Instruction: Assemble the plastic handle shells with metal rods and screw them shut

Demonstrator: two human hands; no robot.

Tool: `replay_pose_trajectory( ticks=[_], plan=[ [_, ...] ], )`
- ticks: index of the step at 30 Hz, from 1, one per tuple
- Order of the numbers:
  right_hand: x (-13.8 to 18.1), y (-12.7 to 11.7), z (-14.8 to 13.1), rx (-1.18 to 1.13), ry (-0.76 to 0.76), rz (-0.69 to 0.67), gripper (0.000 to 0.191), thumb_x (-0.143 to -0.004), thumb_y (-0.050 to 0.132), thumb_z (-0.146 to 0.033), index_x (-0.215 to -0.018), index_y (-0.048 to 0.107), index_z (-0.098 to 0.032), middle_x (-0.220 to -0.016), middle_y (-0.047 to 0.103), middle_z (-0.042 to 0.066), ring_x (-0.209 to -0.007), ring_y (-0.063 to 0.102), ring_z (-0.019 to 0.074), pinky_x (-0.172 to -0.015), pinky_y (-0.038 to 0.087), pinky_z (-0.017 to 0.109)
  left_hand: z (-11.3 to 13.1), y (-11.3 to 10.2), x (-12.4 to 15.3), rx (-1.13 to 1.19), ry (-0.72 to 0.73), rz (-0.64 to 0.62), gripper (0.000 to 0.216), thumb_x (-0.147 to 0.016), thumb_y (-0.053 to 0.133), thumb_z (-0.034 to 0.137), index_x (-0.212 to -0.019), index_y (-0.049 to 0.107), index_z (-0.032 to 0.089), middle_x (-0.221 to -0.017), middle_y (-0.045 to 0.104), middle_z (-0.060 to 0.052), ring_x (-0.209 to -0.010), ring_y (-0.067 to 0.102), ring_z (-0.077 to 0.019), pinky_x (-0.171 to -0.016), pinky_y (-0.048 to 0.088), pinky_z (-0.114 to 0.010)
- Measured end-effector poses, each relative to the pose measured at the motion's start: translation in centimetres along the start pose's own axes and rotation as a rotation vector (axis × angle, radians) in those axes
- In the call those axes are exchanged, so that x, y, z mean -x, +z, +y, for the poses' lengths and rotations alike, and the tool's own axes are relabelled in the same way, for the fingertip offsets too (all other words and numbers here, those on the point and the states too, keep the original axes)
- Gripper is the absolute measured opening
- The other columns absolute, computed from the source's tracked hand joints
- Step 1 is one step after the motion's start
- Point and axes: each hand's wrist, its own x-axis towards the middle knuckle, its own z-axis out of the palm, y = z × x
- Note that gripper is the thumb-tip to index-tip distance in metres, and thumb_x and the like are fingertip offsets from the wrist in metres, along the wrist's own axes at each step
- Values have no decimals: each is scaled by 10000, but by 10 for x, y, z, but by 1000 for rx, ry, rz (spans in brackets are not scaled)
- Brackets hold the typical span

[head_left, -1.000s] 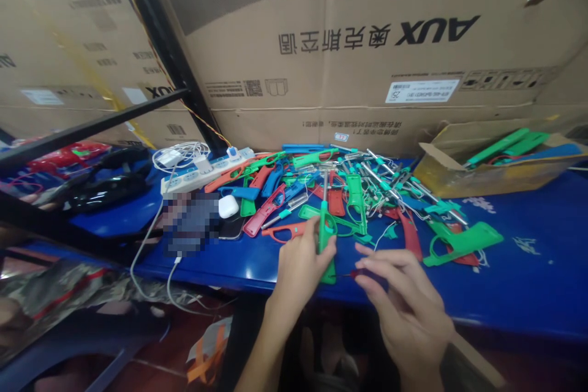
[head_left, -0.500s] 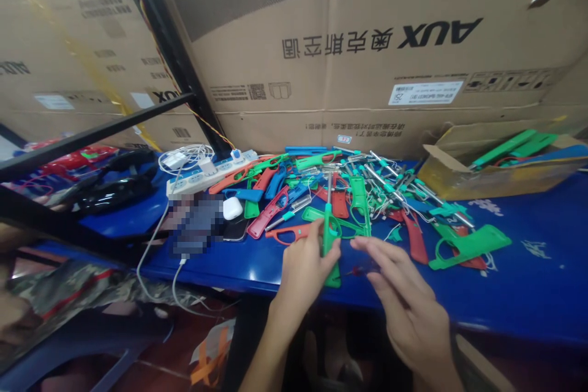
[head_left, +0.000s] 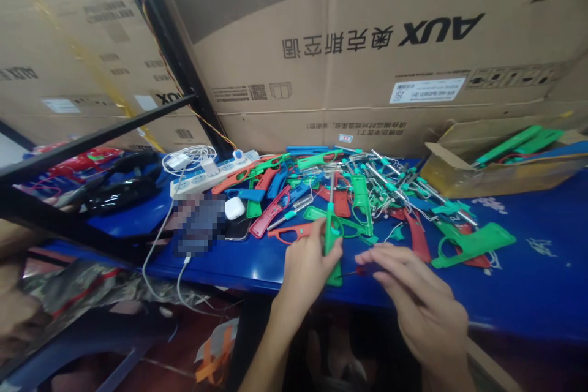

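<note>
My left hand [head_left: 307, 260] is closed around a green long-nosed lighter [head_left: 333, 236], which stands nearly upright at the table's front edge with its metal tube pointing away from me. My right hand [head_left: 416, 294] is closed on a small screwdriver [head_left: 361, 270]; most of its handle is hidden by the fingers. Its thin shaft points left at the lower part of the lighter handle, and whether the tip touches is unclear. Beyond both hands lies a heap of loose lighter parts: a green handle shell [head_left: 361, 196], a red one [head_left: 416, 239] and several metal tubes [head_left: 390, 162].
A cardboard box [head_left: 509, 177] with green and blue shells stands at the right. On the left are a power strip [head_left: 195, 182] with white cables, a charging phone [head_left: 202, 226] and a white earphone case [head_left: 234, 208]. A black metal frame [head_left: 92, 138] crosses the left; another person's hand [head_left: 18, 318] shows there.
My right hand has shifted slightly right and down, and more of the screwdriver's shaft and red part shows. My left hand keeps hold of the lighter in about the same place.
</note>
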Motion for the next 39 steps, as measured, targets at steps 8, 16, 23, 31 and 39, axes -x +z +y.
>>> replay_pose_trajectory(
  ticks=[8,16,23,31,39],
  plan=[
    [1,4,2,-31,9,-64,526,-1012,485,-17,-1433,604,-309,-1223,689,39,-1185,652,162,-990,565,285,2,-2,2,-6,-3,-24,496,-986,585,447,-1419,532,211,-855,769,-24,-847,756,-272,-683,443,-303],
    [-7,7,-6,-99,8,38,441,-924,666,-13,-1234,739,-318,-981,699,4,-937,670,152,-795,594,261,-4,3,1,20,38,12,456,-993,573,437,-1395,542,223,-783,744,7,-789,745,-249,-649,416,-291],
    [-5,10,-8,-101,12,-30,465,-953,620,-21,-1294,708,-326,-1074,686,26,-1014,676,158,-832,587,258,-1,0,0,12,24,-27,474,-1001,556,443,-1415,521,216,-823,758,-8,-840,751,-264,-642,406,-295],
    [-6,-4,-12,-115,57,-144,444,-985,583,-37,-1287,703,-340,-1101,751,-18,-1087,696,127,-1017,546,231,2,-1,0,15,8,-24,454,-1007,556,419,-1414,517,222,-835,769,-9,-836,755,-249,-651,415,-286],
    [-11,-1,-13,-182,114,-87,342,-925,702,-61,-1133,776,-323,-966,741,-13,-905,701,133,-808,606,212,2,-4,0,-2,50,-56,375,-1024,532,357,-1379,541,238,-908,789,-13,-868,765,-231,-666,431,-275]
  ],
)
